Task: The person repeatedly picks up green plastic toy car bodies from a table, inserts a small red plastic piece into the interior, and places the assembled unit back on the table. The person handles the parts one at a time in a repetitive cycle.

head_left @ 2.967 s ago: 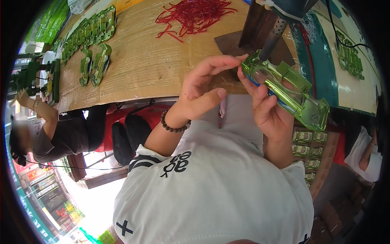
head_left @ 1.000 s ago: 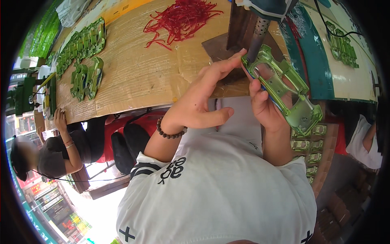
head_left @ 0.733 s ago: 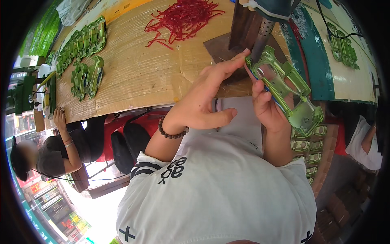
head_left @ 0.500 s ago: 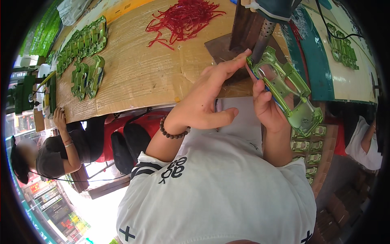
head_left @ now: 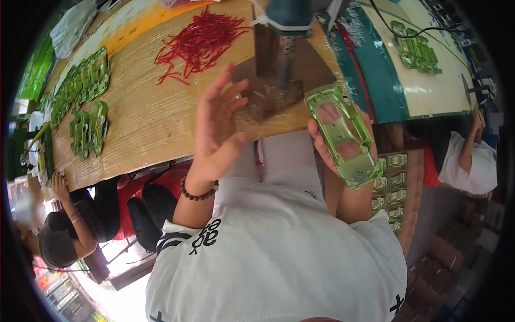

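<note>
My right hand grips a shiny green toy car body shell, with its fingers along the left side and the palm behind. The shell is tilted, its window openings showing, just off the table's near edge. My left hand is raised over that edge with its fingers apart and nothing in it; a dark bead bracelet is on the wrist. Between and beyond my hands hangs a teal hot air gun, its perforated metal nozzle pointing down at a brown metal plate. The shell is apart from the nozzle.
Red plastic strips lie heaped on the table. Several green shells stand in rows at left, with more at far right. A tray of shells is beside my right arm. Other people sit at left and right.
My right hand has drawn the car shell away from the nozzle, toward me. My left hand has come off the shell and moved left. The whole view has shifted too.
</note>
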A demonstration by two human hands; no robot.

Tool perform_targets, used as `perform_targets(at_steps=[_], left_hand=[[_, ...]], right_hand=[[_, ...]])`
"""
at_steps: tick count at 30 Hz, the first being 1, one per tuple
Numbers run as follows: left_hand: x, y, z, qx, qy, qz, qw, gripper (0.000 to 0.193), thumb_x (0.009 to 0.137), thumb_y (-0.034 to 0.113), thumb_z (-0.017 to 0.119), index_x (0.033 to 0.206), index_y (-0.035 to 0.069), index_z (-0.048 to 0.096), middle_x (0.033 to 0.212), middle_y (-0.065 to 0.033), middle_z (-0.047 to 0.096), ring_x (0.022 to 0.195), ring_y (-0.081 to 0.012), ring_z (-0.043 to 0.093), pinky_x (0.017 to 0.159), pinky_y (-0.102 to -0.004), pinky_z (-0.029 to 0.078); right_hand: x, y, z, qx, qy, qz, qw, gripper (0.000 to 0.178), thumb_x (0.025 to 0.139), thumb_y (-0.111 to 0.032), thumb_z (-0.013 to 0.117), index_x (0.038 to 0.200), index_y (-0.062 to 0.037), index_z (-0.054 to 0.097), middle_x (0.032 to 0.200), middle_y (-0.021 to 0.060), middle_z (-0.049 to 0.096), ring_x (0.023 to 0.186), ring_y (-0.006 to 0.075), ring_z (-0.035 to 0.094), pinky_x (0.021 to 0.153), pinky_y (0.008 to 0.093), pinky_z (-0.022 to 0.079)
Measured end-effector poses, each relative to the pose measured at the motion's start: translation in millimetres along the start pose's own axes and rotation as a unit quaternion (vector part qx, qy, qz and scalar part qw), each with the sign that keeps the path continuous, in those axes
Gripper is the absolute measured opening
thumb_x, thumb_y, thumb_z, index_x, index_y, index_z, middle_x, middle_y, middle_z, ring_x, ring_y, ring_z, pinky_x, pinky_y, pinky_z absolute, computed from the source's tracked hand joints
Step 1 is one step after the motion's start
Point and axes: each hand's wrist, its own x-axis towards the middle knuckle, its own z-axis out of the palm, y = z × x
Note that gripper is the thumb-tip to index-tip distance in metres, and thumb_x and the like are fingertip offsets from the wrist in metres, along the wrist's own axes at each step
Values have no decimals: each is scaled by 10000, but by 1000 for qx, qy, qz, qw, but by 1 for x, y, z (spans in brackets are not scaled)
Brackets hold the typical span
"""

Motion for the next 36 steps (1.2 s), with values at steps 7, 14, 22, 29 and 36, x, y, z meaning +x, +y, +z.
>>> perform_targets(at_steps=[7,14,22,29,36], left_hand=[[2,3,2,-31,39,15,999,697,690,81,542,1333,38,277,1421,-201,216,1241,-308,360,985,-384,338],[-15,22,-18,-18,99,-29,994,501,742,-14,490,1236,28,419,1383,-141,326,1221,-226,395,978,-366,337],[-20,101,-176,709,276,65,646,520,721,333,688,1148,83,530,1286,-207,426,1177,-370,407,939,-443,351],[-43,103,-235,789,204,-75,575,646,663,507,696,1156,128,520,1306,-195,411,1207,-368,378,973,-525,266],[-50,96,-208,818,220,31,531,629,653,403,746,1101,32,506,1161,-144,523,1097,-322,470,913,-468,331]], right_hand=[[-12,-121,39,-539,302,-308,724,521,815,-237,531,1246,31,418,1117,184,535,950,291,557,809,386,479],[31,-281,23,-911,312,-268,-22,379,802,-281,560,1053,-3,619,926,207,633,864,337,609,760,393,464],[48,-319,21,-923,302,-204,-126,295,861,-257,510,972,-11,627,871,221,618,800,368,597,677,444,459],[25,-378,13,-893,204,-334,-222,281,856,-243,541,1010,-21,616,821,185,622,778,398,586,694,427,473],[-14,-183,82,-519,226,-824,-29,296,796,-201,602,874,85,612,724,149,627,617,179,596,537,267,487]])
